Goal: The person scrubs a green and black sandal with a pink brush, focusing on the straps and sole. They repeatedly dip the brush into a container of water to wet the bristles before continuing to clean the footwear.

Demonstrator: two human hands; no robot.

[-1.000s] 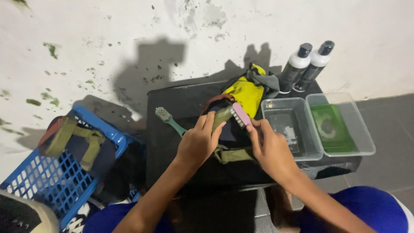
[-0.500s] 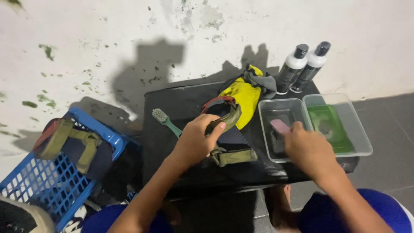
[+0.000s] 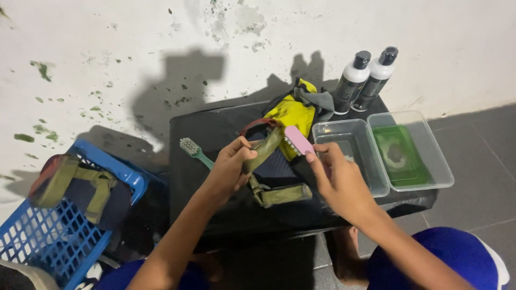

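My left hand [image 3: 230, 169] grips the olive strap of a dark sandal [image 3: 277, 172] that lies on a black table [image 3: 215, 126]. In my right hand [image 3: 336, 180] is a small pink brush [image 3: 299, 140], raised just above the sandal's strap. A yellow cloth [image 3: 290, 115] lies behind the sandal. A green toothbrush [image 3: 194, 151] rests on the table just left of my left hand.
Two clear plastic tubs stand at the table's right: one holding water [image 3: 349, 145], one holding a green liquid [image 3: 411, 156]. Two white bottles with black caps [image 3: 365, 80] stand behind them by the wall. A blue basket [image 3: 59, 225] holding another olive-strapped sandal sits on the floor at left.
My right hand moved with the pink brush from the sandal to the clear tub, then back over the sandal's strap. My left hand kept its hold on the strap.
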